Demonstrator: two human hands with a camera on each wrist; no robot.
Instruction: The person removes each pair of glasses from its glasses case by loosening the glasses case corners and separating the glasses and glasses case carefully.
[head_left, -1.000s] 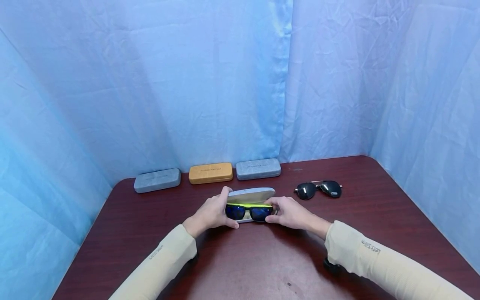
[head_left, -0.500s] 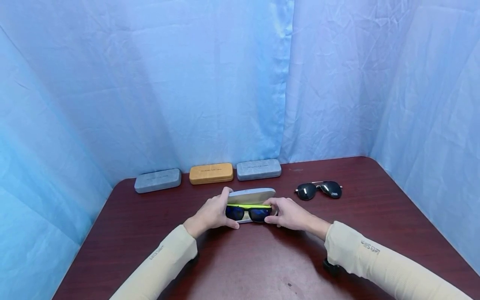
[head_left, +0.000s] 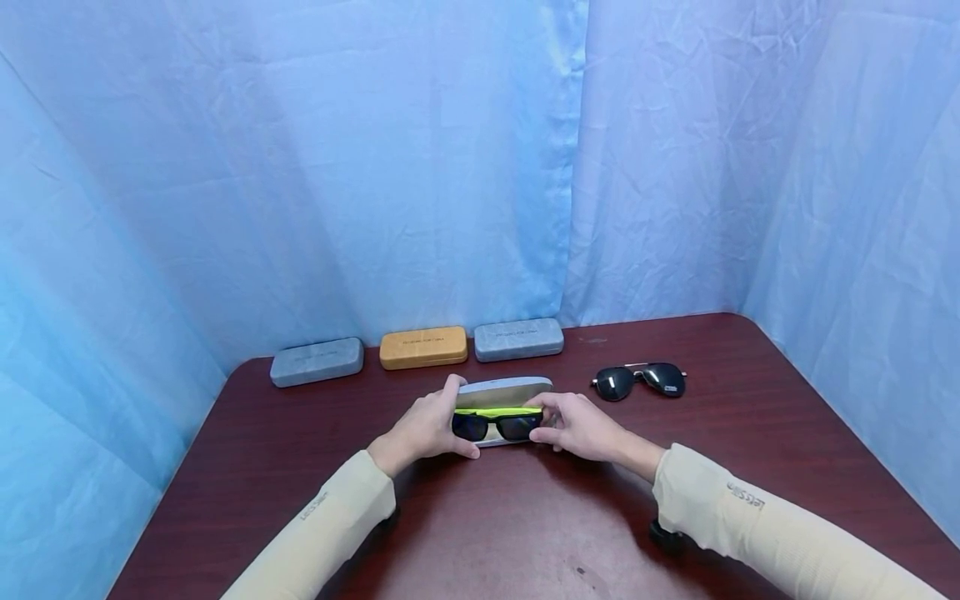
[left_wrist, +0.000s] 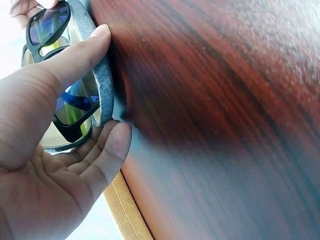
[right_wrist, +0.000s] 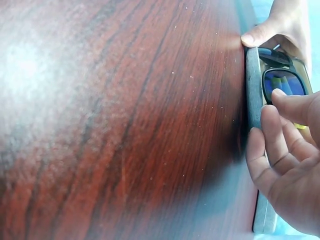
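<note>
**Sunglasses seated in the case, lid half down**

From my remote seat I have both hands on the open case (head_left: 501, 408), one at each end. My left hand (head_left: 423, 429) wraps the left end, thumb along the base's front edge and a finger up on the lid, as the left wrist view shows. My right hand (head_left: 581, 427) curls round the right end, fingertips (right_wrist: 280, 97) touching the frame. The sunglasses (head_left: 495, 423), black with a green top bar, lie folded inside the case between my hands, lenses facing me.

By my reading the stowing is done and the shutting is not: the lid stands tilted over the glasses with a clear gap at the front.

Beyond my right hand, well apart, a second pair, the aviators (head_left: 638, 380), lies loose on the table (head_left: 487, 533). Beyond both hands, against the blue curtain, three closed cases sit in a row: grey (head_left: 317, 362), orange (head_left: 423, 347), grey (head_left: 518, 339).
</note>
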